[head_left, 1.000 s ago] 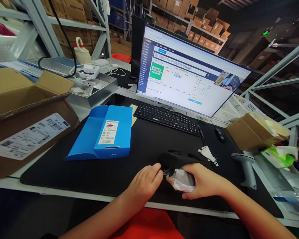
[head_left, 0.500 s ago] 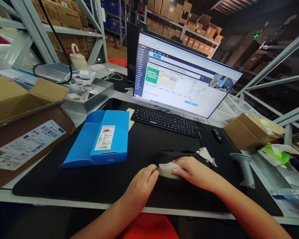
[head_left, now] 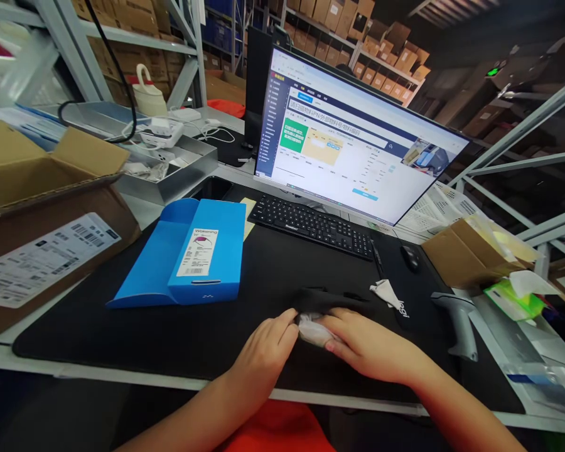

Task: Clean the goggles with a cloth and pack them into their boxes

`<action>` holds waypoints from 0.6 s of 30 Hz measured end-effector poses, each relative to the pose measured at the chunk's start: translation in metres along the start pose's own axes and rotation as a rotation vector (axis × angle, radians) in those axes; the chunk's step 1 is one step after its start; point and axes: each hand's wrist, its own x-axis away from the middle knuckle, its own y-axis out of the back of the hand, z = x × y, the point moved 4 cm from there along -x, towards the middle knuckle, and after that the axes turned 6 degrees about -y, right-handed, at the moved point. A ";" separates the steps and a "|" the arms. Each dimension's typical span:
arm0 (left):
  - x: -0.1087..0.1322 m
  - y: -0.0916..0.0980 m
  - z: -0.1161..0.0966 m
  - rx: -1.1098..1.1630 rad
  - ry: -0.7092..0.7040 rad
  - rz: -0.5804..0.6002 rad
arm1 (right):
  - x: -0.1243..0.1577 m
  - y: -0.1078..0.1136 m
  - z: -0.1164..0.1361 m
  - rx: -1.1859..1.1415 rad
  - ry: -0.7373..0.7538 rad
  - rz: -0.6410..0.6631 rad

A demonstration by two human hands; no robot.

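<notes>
A black case or pouch (head_left: 317, 299) lies low over the mat between my hands; its outline blends into the black surface. From its opening shows a thing in whitish translucent wrapping (head_left: 313, 331), whose contents I cannot make out. My left hand (head_left: 269, 342) is closed, thumb and forefinger pinching the left edge of the case. My right hand (head_left: 365, 345) is closed on the wrapped thing, thumb below and fingers partly hidden inside the case. To the left stands a blue box (head_left: 219, 251) with its flap spread open and a white label showing glasses.
A keyboard (head_left: 311, 226) and a monitor (head_left: 353, 135) stand behind. On the right are a mouse (head_left: 409, 257), a barcode scanner (head_left: 459, 323), a crumpled white cloth (head_left: 385, 292) and a small carton (head_left: 471, 251). An open carton (head_left: 51, 251) stands on the left.
My right hand has slid slightly down, with its fingers further under the case's edge. The whitish wrapping shows less and looks more bunched. The camera view has shifted slightly.
</notes>
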 end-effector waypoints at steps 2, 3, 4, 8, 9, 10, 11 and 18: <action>0.000 0.001 -0.002 -0.036 -0.009 -0.042 | 0.003 0.001 0.001 -0.002 -0.037 0.023; 0.000 0.002 -0.002 -0.059 -0.020 -0.064 | 0.005 0.001 0.001 -0.005 -0.057 0.028; 0.000 0.002 -0.003 -0.082 -0.030 -0.085 | 0.006 0.002 0.001 -0.011 -0.069 0.033; -0.002 0.002 -0.004 -0.107 -0.051 -0.091 | 0.017 0.001 0.003 -0.081 -0.053 0.029; -0.003 0.001 -0.004 -0.103 -0.053 -0.082 | 0.020 0.000 0.003 -0.103 -0.058 0.025; -0.003 0.000 -0.004 -0.102 -0.058 -0.075 | 0.023 -0.002 0.003 -0.121 -0.070 0.023; -0.004 0.000 -0.004 -0.103 -0.066 -0.071 | 0.026 -0.003 0.002 -0.133 -0.087 0.022; -0.004 -0.001 -0.006 -0.039 -0.129 -0.046 | 0.040 -0.011 0.001 -0.142 -0.135 0.026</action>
